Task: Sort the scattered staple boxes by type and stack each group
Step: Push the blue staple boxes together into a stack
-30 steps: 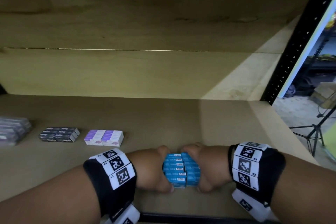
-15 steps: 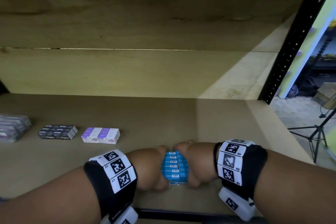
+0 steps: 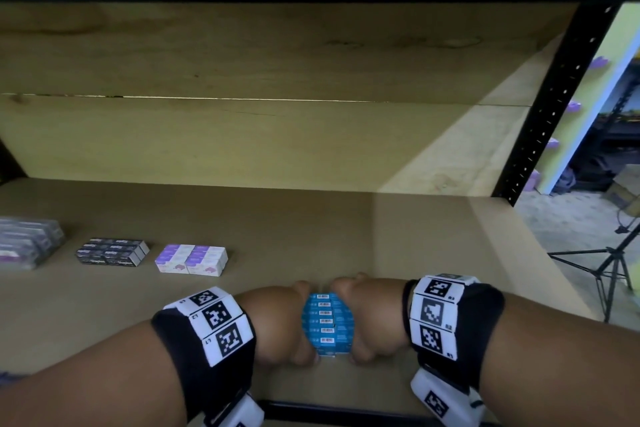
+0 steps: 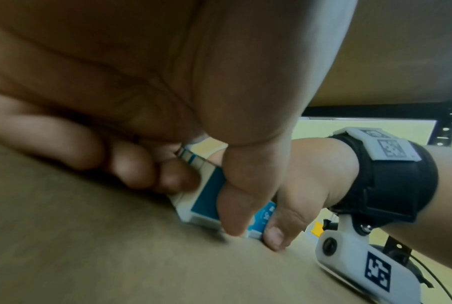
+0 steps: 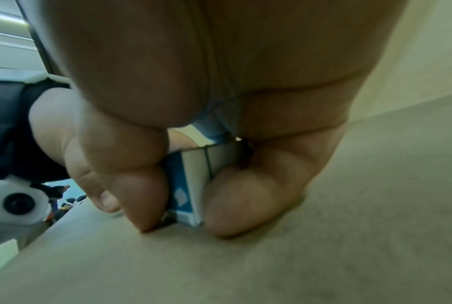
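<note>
at six o'clock on the shelf [image 3: 346, 229], the left hand [image 3: 277, 322] and right hand [image 3: 372, 317] curl around the blue staple boxes [image 3: 327, 324], squeezing them from both sides.

A: Shelf board [image 3: 242, 218] — matt brown fibreboard, smooth. Back panel [image 3: 242, 142] — pale raw wood, grain and knots.

B: Blue staple boxes [image 3: 327, 322] — printed card, slight sheen. Upright post [image 3: 554, 104] — black painted metal, perforated. Wrist bands [image 3: 194, 350] — black cloth.
</note>
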